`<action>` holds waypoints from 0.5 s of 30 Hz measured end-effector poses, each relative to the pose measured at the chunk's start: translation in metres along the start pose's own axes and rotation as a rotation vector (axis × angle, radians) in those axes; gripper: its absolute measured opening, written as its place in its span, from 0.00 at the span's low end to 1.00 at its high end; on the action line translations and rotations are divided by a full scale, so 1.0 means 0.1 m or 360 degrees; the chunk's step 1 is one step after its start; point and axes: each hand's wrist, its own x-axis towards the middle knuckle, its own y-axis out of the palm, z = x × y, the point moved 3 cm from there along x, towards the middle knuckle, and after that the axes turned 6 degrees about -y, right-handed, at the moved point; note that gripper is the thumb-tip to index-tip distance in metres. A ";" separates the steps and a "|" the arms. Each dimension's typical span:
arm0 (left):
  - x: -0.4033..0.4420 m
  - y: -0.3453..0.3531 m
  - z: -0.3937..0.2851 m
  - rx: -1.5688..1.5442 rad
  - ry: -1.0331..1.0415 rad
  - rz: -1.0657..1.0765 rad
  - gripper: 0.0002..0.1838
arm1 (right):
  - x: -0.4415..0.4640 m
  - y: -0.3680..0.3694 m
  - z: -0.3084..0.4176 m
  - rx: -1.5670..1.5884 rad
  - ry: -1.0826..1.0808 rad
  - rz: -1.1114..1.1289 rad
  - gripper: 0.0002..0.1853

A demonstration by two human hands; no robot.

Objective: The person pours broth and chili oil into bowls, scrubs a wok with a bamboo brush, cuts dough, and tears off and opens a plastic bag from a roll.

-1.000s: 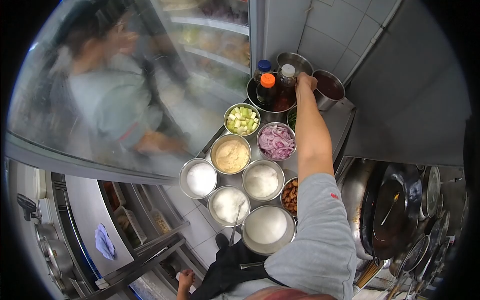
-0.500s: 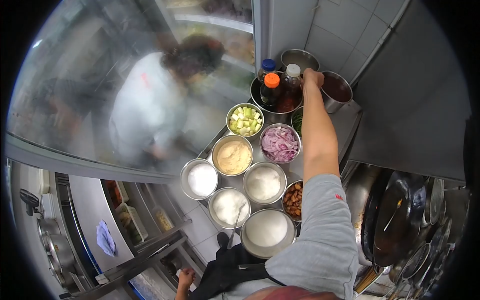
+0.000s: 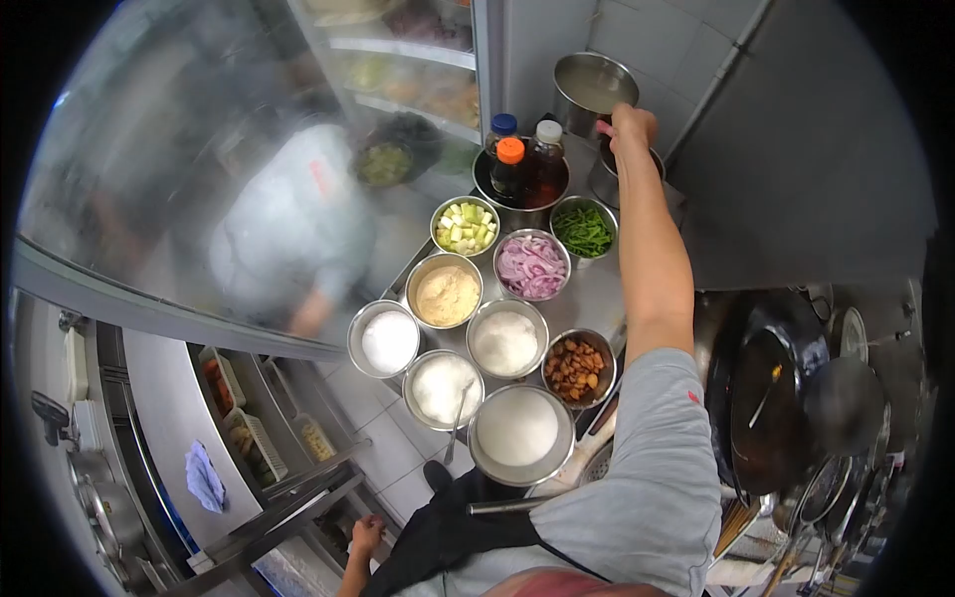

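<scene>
My right hand (image 3: 634, 127) reaches to the back of the counter, its fingers closed at the near right rim of a deep metal pot (image 3: 572, 111) with cloudy liquid inside. Just below this hand, a second metal pot (image 3: 600, 182) is partly hidden by my forearm. Nearby, a wide pot (image 3: 517, 221) holds capped bottles (image 3: 510, 169) and a dark reddish sauce. Chopped green herbs (image 3: 584, 231) fill a bowl beside my forearm. My left hand (image 3: 368, 535) hangs low near the open drawers, its fingers curled; what is in them, if anything, I cannot make out.
Bowls of sliced onion (image 3: 532, 266), chopped pale green vegetable (image 3: 465, 229), beige powder (image 3: 446, 296), white powders (image 3: 505, 340) and brown fried pieces (image 3: 574, 370) crowd the counter. A large wok (image 3: 771, 438) stands at right. Behind steamy glass is another person (image 3: 288, 214).
My view has shifted, and the herbs and brown pieces show more fully. My right hand has moved farther back, and the pot of cloudy liquid sits higher and more to the right.
</scene>
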 end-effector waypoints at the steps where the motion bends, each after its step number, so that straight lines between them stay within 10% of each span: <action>1: 0.02 0.00 -0.04 -0.0004 0.0038 0.0026 0.13 | -0.11 -0.13 0.16 0.0019 -0.0016 0.0077 0.12; 5: 0.45 -0.01 -0.20 0.0728 0.0659 0.0036 0.14 | -0.56 -0.67 0.56 0.0094 -0.0078 0.0260 0.11; 15: 0.80 0.07 -0.99 0.0751 0.0791 0.0214 0.20 | -2.44 -2.75 1.13 -0.0124 -0.0006 0.0435 0.04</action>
